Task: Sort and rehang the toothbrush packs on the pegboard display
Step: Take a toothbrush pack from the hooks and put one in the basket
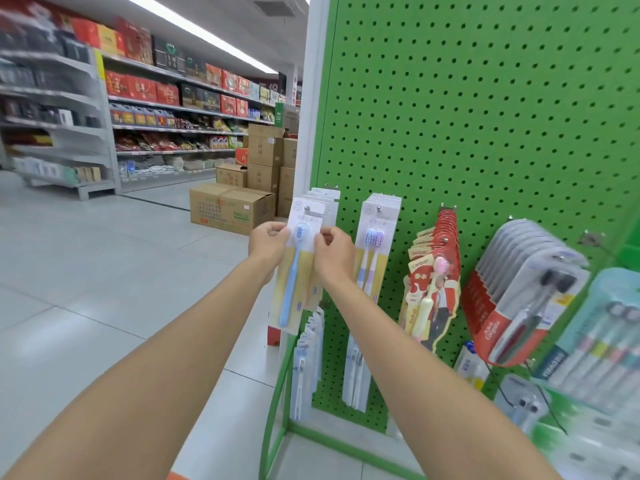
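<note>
A blue toothbrush pack (294,271) on a white and yellow card hangs at the front of the leftmost hook on the green pegboard (485,116). My left hand (268,242) pinches its left edge near the top. My right hand (332,251) pinches its right edge at the same height. More packs of the same kind (323,202) hang behind it on that hook. A row of two-brush packs (375,244) hangs on the hook to the right.
Red kids' toothbrush packs (434,282) and red-and-grey Colgate packs (519,292) hang further right, with pastel multi-packs (602,341) at the edge. White packs (306,358) hang on lower hooks. Cardboard boxes (230,209) stand on the aisle floor behind the display.
</note>
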Tool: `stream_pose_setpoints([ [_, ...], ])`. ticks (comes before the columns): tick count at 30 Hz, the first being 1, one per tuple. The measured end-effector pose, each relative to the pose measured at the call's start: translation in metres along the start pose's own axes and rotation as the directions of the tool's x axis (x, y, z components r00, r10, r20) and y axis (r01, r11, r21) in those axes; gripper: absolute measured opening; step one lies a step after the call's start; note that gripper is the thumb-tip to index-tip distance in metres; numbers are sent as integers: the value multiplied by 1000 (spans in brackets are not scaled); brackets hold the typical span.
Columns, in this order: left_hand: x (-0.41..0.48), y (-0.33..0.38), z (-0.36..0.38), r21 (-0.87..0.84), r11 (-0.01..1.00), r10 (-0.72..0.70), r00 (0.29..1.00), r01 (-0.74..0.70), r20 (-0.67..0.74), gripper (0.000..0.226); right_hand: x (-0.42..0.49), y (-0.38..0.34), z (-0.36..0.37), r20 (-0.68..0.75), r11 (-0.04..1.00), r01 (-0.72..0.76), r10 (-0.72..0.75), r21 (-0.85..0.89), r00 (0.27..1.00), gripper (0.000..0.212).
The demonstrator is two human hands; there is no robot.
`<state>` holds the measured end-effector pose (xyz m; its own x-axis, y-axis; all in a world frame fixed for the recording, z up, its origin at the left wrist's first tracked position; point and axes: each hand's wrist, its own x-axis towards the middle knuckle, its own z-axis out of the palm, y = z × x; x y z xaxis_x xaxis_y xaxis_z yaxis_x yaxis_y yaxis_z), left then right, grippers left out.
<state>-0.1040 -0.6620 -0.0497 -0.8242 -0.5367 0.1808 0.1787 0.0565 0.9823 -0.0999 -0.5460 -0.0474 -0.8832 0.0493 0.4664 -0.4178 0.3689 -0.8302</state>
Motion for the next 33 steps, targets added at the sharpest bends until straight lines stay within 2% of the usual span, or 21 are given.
stream_pose_setpoints([
  [2,0,5,0,-93,994,-51,999,51,4,19,2,-8,1,-12,1000,4,-3,26,1000,20],
  [4,-2,7,-2,-147,984,-100,995,101,17,18,3,-14,1,-8,999,3,-3,52,1000,20],
  [9,-14,-11,-11,-183,961,-200,979,206,51,18,-10,-10,8,14,996,-61,60,67,998,24],
  [12,-21,-9,-16,-184,959,-201,975,217,99,17,-12,-15,6,6,995,-67,67,77,998,24],
  [15,-23,4,-19,-225,945,-226,971,237,73,22,-9,-27,5,84,999,-47,45,24,995,23],
  [20,-35,-17,-32,-86,945,-314,949,315,25,18,-32,-16,13,235,993,-112,117,-36,965,21],
  [23,-47,-38,-39,17,962,-274,960,274,65,19,-49,1,6,275,986,-161,143,42,951,17],
  [26,-69,-44,-39,112,979,-188,962,169,198,22,-55,10,-6,284,962,-201,143,184,948,18],
  [30,-95,-36,-32,98,991,-116,925,86,363,13,-53,13,-24,212,947,-196,143,255,967,24],
  [33,-105,-30,-27,109,994,-60,898,14,436,17,-54,16,-34,169,940,-210,169,267,971,20],
])
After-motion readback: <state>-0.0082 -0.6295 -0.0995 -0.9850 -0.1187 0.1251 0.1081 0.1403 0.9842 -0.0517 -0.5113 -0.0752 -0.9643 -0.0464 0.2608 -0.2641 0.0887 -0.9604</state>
